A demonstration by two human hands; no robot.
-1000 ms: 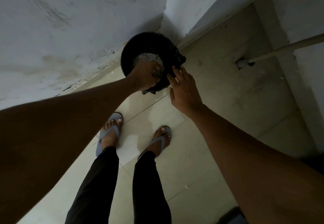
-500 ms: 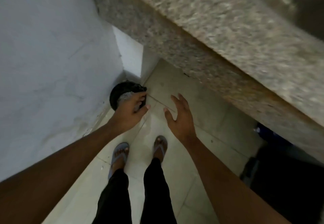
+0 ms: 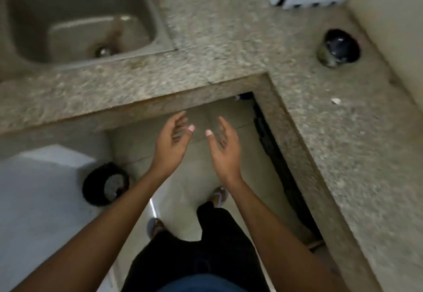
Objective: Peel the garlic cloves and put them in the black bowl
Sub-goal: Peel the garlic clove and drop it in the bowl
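1. We stand inside the corner of the L-shaped speckled stone bench [image 3: 229, 40], which wraps ahead of us and along our right; every place below is given from it.
2. The steel sink [image 3: 75, 14] is sunk into the bench's far left part, its basin bare as far as the blur allows.
3. A black bin [image 3: 104, 184] sits on the floor below the bench's front edge, to our left, with pale scraps inside. We judge these to be discarded garlic skins, which would explain why it is kept within arm's reach.
4. Our left hand [image 3: 172, 141] and right hand [image 3: 223, 151] hover below the bench's inner corner, palms turned toward each other. The fingers of both are apart and relaxed, and nothing is held, as if we are shaking off debris.
5. The black bowl [image 3: 337, 48] rests on the bench's right arm, near the back wall and well apart from both hands. Its contents are too blurred to tell, so we cannot say whether peeled cloves lie inside.
6. A small white scrap [image 3: 336, 101] lies on the bench, nearer us than the bowl. It may be peel or a clove.
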